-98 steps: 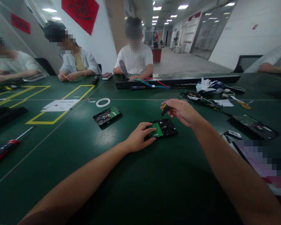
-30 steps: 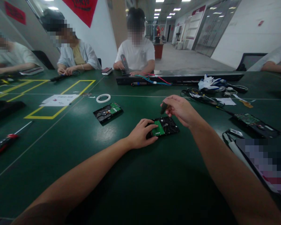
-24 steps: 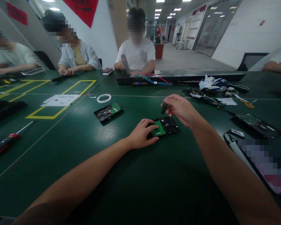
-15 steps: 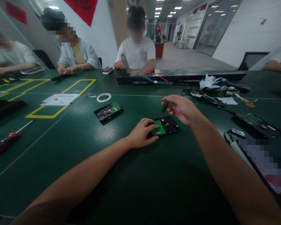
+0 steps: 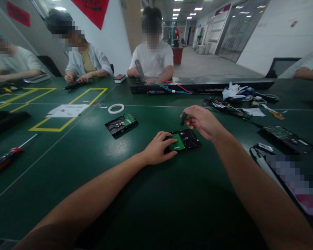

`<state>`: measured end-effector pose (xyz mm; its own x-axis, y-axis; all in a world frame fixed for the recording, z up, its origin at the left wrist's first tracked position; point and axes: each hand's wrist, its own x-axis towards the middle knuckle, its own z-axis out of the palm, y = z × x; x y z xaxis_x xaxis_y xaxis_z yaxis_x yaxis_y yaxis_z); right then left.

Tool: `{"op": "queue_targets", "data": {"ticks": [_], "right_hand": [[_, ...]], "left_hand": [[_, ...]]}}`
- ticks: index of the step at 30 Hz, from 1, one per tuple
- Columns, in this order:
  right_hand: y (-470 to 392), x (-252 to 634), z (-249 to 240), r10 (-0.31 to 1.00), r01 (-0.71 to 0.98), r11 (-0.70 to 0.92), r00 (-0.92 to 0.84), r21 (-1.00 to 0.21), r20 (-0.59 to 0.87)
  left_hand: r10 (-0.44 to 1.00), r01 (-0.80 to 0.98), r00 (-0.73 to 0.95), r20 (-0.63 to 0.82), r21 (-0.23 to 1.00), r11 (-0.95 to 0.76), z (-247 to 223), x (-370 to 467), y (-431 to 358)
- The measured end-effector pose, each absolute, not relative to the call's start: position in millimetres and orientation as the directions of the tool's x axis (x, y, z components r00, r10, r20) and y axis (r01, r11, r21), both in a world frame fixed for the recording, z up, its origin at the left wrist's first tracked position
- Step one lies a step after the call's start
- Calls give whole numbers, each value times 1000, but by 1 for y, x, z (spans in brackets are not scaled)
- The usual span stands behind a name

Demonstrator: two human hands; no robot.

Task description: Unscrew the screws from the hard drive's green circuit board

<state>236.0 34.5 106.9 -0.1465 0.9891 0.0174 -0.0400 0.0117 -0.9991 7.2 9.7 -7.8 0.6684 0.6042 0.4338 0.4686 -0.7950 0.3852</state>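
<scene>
A hard drive (image 5: 191, 138) lies on the green table with its green circuit board facing up. My left hand (image 5: 159, 148) grips the drive's left end, fingers across the board and thumb along the near edge. Between the thumb and fingers of my right hand (image 5: 203, 122) is a small screwdriver (image 5: 183, 118) with a dark handle. It points down at the drive's far edge; whether its tip sits in a screw is too small to tell. Left of these, a second hard drive (image 5: 121, 124) rests board side up, apart from both hands.
A roll of white tape (image 5: 116, 108), a paper sheet (image 5: 65, 110) and a red-and-black screwdriver (image 5: 7, 158) lie to the left. On the right are cables (image 5: 225, 108), white gloves (image 5: 234, 91) and another hard drive (image 5: 287, 138). Co-workers sit across a long black panel (image 5: 208, 86).
My right fingers have shifted slightly around the screwdriver handle. My left hand and the drive stay put. A co-worker at the left has moved a dark tool slightly to the right.
</scene>
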Motion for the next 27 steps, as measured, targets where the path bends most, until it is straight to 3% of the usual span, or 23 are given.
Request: {"op": "queue_targets", "data": {"ticks": [15,27], "right_hand": [[36,236,100,990,-23,78,-112,-997,80],[41,235,99,909,341,409,-65,-846,413]], "left_hand": [[614,470,666,423,401,-786,-7,8,9],[610,472,669,425,391,-790,-7,8,9]]}}
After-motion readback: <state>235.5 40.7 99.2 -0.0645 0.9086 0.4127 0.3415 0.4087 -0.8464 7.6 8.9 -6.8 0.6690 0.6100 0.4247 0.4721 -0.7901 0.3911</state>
